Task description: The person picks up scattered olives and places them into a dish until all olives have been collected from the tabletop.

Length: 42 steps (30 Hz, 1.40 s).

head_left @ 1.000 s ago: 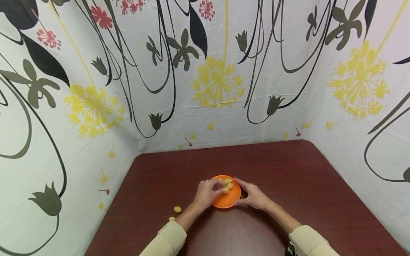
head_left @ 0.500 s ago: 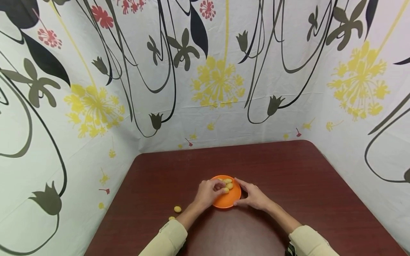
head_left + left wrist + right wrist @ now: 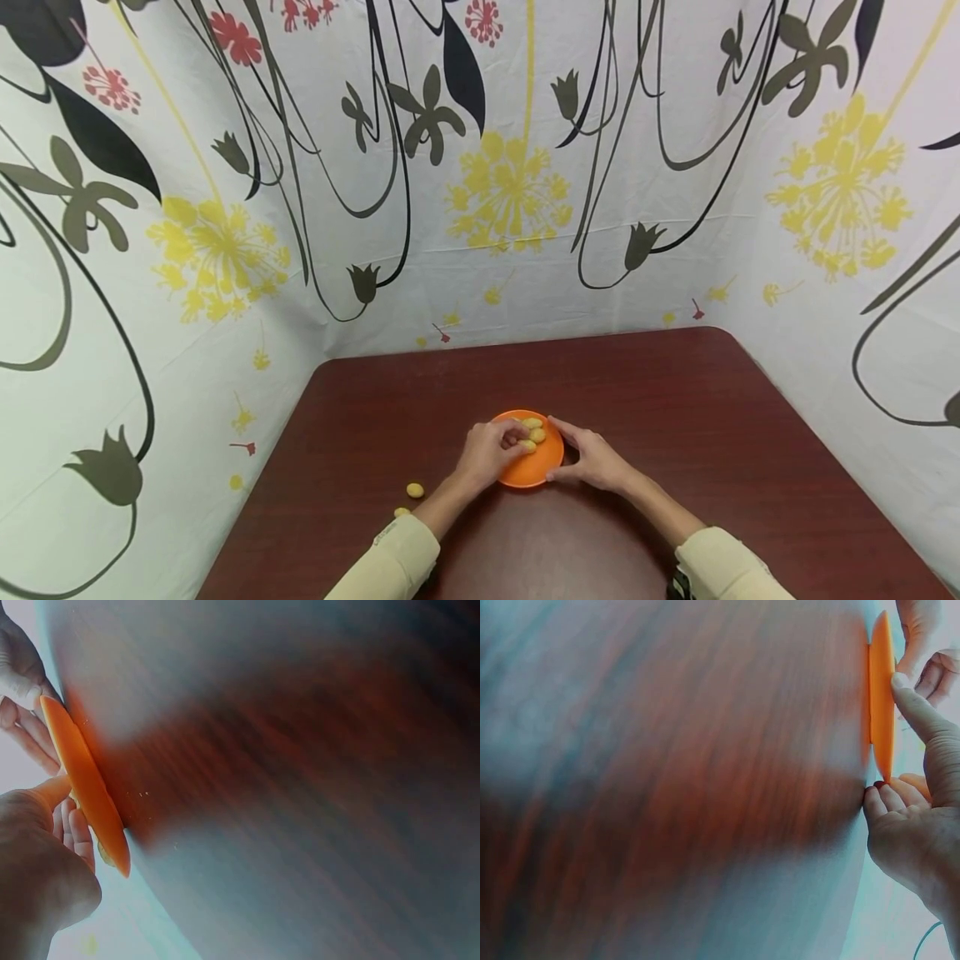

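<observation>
A small orange plate (image 3: 528, 471) lies on the dark red table, with several small yellow oval pieces (image 3: 537, 435) gathered on it. Their exact kind is too small to tell. My left hand (image 3: 483, 454) reaches over the plate's left side, thumb and fingers bent around a yellow oval piece (image 3: 528, 447) at the thumb tip. It hides part of the plate. On the other side, my right hand (image 3: 596, 461) holds the plate's rim between thumb and fingers. The left wrist view shows the plate (image 3: 86, 784) edge-on between both hands, as does the right wrist view.
Two more yellow oval pieces (image 3: 415, 490) lie on the table (image 3: 360, 433) left of my left forearm, one partly behind the sleeve. White cloth (image 3: 420, 292) with printed flowers hangs behind the table and along both sides.
</observation>
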Tool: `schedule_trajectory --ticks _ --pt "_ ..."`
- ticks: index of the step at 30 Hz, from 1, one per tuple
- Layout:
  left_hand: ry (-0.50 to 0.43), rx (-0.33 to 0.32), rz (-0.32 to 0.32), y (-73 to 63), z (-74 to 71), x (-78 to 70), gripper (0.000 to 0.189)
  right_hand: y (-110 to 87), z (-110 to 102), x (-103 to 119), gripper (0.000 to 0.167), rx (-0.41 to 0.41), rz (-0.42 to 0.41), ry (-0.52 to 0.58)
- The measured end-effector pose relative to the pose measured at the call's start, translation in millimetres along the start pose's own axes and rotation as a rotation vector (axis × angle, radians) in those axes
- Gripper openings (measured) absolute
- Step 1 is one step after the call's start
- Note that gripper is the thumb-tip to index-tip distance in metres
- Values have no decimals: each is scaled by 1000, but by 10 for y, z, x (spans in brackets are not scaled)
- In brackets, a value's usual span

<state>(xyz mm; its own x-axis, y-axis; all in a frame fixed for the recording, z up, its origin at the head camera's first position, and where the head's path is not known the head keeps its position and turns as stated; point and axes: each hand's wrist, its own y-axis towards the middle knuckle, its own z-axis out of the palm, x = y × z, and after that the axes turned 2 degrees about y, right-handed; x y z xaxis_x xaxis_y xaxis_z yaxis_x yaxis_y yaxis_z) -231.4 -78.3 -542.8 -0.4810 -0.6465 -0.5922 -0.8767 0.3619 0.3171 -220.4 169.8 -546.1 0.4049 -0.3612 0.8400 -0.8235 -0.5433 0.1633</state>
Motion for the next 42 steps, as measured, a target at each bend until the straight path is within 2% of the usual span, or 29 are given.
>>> schedule_trajectory --ticks 8,18,27,30,36,42 --pt "-12 3 -4 -6 -59 2 19 11 9 -34 98 4 5 -38" --pt "-70 -52 -21 -20 -278 -8 13 25 22 -51 99 12 35 -20" --pt "-103 -33 -17 -73 -529 170 23 27 10 3 100 6 45 -47" --pt "-109 -1 -31 -129 -609 223 25 2 28 -18 101 10 51 -48" --pt "-170 106 -79 -249 -785 348 33 -20 47 -41 101 19 49 -41" --pt "-208 141 -91 -327 -939 513 36 10 30 -16 100 6 41 -19"
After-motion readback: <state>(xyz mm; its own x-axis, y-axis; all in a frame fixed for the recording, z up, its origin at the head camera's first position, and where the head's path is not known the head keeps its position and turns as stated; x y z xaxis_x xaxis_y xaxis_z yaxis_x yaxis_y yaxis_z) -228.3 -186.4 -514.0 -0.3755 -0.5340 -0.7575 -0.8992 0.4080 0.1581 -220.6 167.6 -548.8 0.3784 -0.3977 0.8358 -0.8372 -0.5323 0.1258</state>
